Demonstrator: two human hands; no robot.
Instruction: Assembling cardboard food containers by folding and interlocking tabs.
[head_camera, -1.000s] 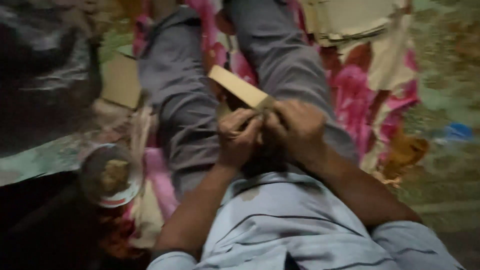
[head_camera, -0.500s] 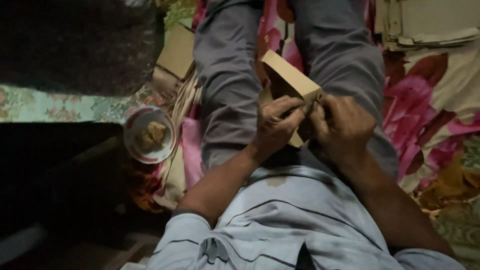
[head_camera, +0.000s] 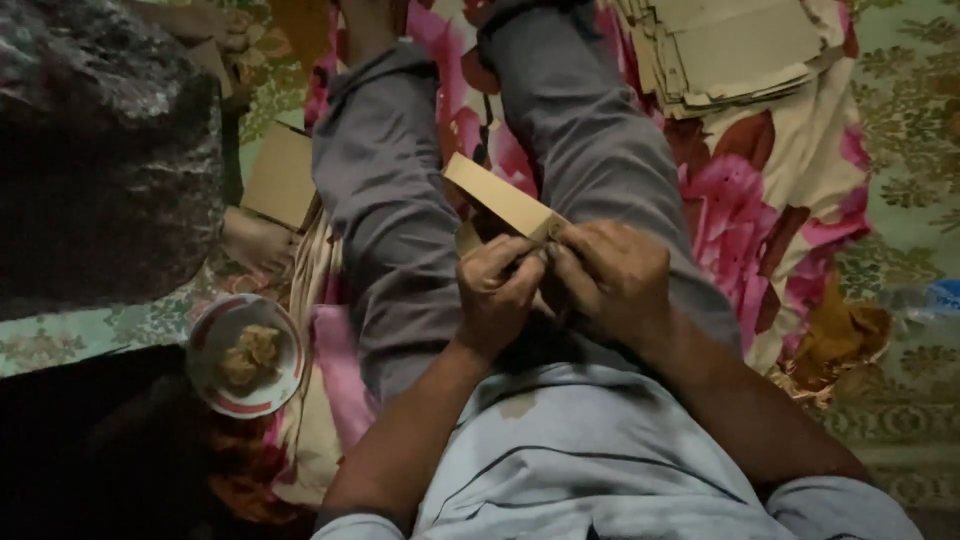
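Both hands meet over the lap, and the brown paper piece (head_camera: 505, 200) sits right between their fingertips, its near end pinched there and the rest slanting away to the far left, over the gap between the knees. It is a flat, tan, long strip with straight edges, folded or glued paper by the look of it, though the light is too dim to tell how many layers it has.

The left hand (head_camera: 497, 290) is curled nearly closed, thumb and fingers pressed onto the near end of the paper. The right hand (head_camera: 612, 278) is bunched the same way, fingertips clamped on that same end, touching the left hand's fingers.

Under the hands lie the person's grey trousered legs (head_camera: 385, 210), stretched out far from the body, and nearer is a pale striped shirt (head_camera: 590, 460). The legs rest on a pink flowered cloth (head_camera: 740, 220). At the far right on that cloth lies a stack of brown paper sheets (head_camera: 730, 45), well apart from the hands. To the left, beside the left thigh, stands a small round bowl (head_camera: 245, 357) with a red rim and a lumpy yellowish paste in it. Further left and far, a dark speckled bulk (head_camera: 100, 150) fills the corner.
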